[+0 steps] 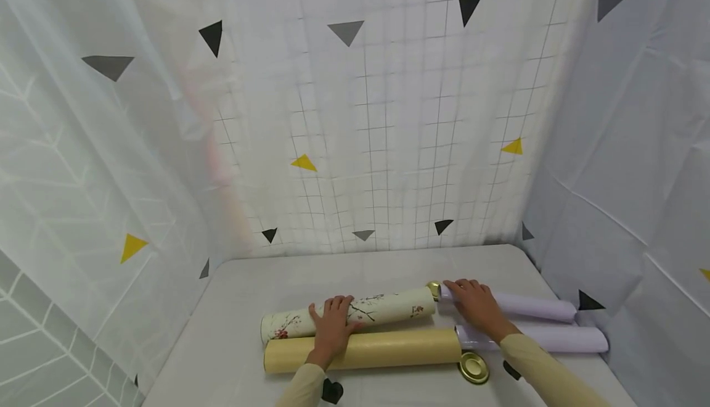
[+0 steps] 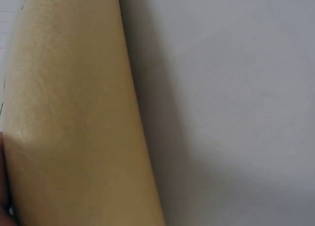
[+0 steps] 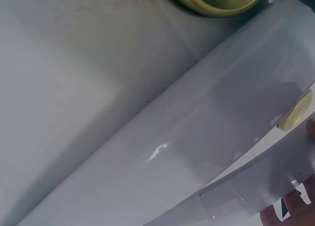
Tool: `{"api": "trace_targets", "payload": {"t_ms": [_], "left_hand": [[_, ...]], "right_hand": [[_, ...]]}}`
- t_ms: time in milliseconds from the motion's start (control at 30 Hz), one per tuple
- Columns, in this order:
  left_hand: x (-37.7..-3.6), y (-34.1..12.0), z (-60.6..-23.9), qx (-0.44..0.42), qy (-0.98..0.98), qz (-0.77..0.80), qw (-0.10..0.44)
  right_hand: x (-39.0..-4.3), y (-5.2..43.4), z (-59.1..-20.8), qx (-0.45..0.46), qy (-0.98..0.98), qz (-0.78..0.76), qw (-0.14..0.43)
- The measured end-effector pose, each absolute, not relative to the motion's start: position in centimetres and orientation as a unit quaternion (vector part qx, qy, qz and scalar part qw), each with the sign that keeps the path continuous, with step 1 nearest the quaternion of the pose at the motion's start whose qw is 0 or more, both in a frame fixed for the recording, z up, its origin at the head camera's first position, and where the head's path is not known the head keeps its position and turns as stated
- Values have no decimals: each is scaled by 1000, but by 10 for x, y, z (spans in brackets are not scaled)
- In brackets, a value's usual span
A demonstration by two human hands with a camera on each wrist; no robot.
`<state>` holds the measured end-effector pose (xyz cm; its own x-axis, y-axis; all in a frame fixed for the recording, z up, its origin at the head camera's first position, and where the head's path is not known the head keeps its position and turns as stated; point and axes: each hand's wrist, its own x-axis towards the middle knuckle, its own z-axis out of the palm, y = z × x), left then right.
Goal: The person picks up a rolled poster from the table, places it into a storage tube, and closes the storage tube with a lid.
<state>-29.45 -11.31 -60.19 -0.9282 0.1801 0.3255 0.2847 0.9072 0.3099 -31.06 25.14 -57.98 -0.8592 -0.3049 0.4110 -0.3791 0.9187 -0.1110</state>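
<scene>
The left hand (image 1: 331, 324) rests on a cream-white cylindrical roll (image 1: 394, 309) printed with dark branches and red blossoms, its fingers spread apart over the far side. Just in front of that, on the white table (image 1: 238, 345), lies a smooth yellow cylindrical roll (image 1: 399, 348), with the left wrist passing over it. The right hand (image 1: 477, 305) is clamped on the left end of the farther glossy pale-lavender roll (image 1: 535, 307), thumb on one side and fingers on the other (the right wrist view shows both, partly cut off by the frame). The nearer glossy pale-lavender roll (image 1: 571, 339) lies in front of it, its left end at the yellow roll's right end; whether they touch, I cannot tell. A round gold lid (image 1: 474, 367) sits near that meeting point, and a second round gold piece (image 1: 434, 290) shows between the blossom-printed roll and the gripped lavender one.
</scene>
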Motion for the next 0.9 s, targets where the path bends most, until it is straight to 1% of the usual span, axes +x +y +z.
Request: {"api": "trace_targets", "payload": {"t_ms": [200, 367, 600, 667, 800, 900], "left_hand": [[-290, -112, -598, -118, -967, -175, 143], [-290, -111, -601, -117, -969, -168, 141], [-292, -112, -602, -132, -960, -166, 182], [-292, -113, -603, -134, -958, -167, 190], [-293, -114, -602, -131, -960, -169, 181], [-293, -114, -603, -127, -961, -175, 170]], "right_hand": [[-311, 242, -585, 187, -955, 95, 210], [-310, 234, -592, 190, -954, 102, 208], [-311, 228, -590, 189, -952, 86, 225], [-311, 226, -588, 187, -954, 85, 219], [-312, 226, -586, 183, -959, 80, 200], [-314, 227, -587, 188, -958, 82, 200]]}}
